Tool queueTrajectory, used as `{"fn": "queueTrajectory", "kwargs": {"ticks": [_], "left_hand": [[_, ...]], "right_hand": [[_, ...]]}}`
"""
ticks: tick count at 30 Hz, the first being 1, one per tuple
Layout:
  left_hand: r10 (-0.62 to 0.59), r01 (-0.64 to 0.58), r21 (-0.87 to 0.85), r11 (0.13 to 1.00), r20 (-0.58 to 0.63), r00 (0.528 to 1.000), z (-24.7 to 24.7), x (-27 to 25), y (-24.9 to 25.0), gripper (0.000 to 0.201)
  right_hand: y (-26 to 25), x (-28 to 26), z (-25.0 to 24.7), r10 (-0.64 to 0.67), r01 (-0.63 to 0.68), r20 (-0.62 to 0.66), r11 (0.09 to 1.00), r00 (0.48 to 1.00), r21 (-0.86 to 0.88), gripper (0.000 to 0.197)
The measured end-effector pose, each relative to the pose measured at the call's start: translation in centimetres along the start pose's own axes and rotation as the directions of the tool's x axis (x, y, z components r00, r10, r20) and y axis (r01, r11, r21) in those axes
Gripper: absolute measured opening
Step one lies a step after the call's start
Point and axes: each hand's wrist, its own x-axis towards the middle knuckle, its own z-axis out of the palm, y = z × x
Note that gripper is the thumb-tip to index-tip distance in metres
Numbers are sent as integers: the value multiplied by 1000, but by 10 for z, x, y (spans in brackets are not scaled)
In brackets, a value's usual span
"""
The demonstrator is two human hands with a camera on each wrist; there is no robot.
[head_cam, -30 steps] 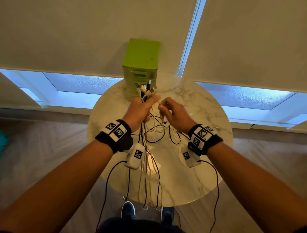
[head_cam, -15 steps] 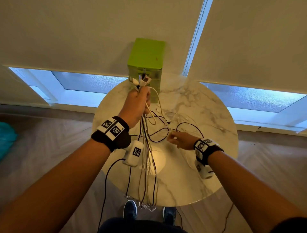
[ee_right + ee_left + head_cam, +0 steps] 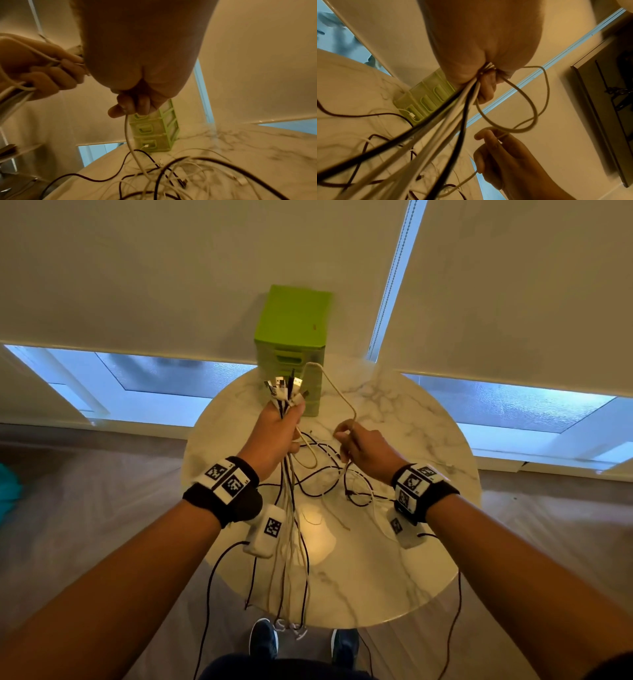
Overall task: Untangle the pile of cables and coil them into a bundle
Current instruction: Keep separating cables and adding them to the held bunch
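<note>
My left hand grips a bunch of white and black cables in a fist above the round marble table. Their plugs stick up past the fist, and the free lengths hang down over the table's near edge. My right hand pinches one cream cable, which arcs up in a loop between the two hands. In the left wrist view this cream cable loops out of the left fist. The right fingers curl round the cream cable. Loose tangled cables lie on the table.
A green plastic drawer box stands at the table's far edge, just behind my left hand. Window blinds hang behind it. My feet stand on the wooden floor under the near edge. Black sensor leads dangle from both wrists.
My right hand went down to the tangle on the table, then rose again with the cream cable, pulling up a tall loop. The left fist stayed raised with its bunch.
</note>
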Motion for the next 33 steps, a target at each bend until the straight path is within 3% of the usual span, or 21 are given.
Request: {"fn": "queueTrajectory", "kwargs": {"ticks": [4,10,13,20,23,26,28,31,33], "left_hand": [[18,-15,-31,999,99,995,9,-5,0,13],[81,-92,55,994,185,979,16,-14,0,12],[77,-87,32,996,221,972,16,-16,1,19],[5,-1,-17,1000,231,973,11,-14,-1,14],[35,-35,-3,999,239,970,11,-17,3,22],[74,-72,-17,997,206,976,10,-16,3,25],[89,-74,-83,994,194,977,6,-15,6,23],[95,-65,-177,982,165,982,-2,-11,17,27],[103,-69,-225,972,140,985,-8,-10,26,28]], "right_hand": [[-13,4,0,3,-1,97,1000,995,-23,26],[-29,7,-6,-11,36,203,992,979,-122,23],[-34,7,-7,4,17,246,996,969,-85,26],[-37,8,-17,-37,36,133,999,990,8,23],[-40,7,-20,-74,67,115,995,991,68,21],[-38,5,-18,-27,3,151,988,988,157,17],[-25,1,-9,38,-59,261,995,965,74,21],[12,-11,13,173,-98,476,979,862,-179,26],[41,-18,21,278,-145,456,941,846,-304,29]]}}
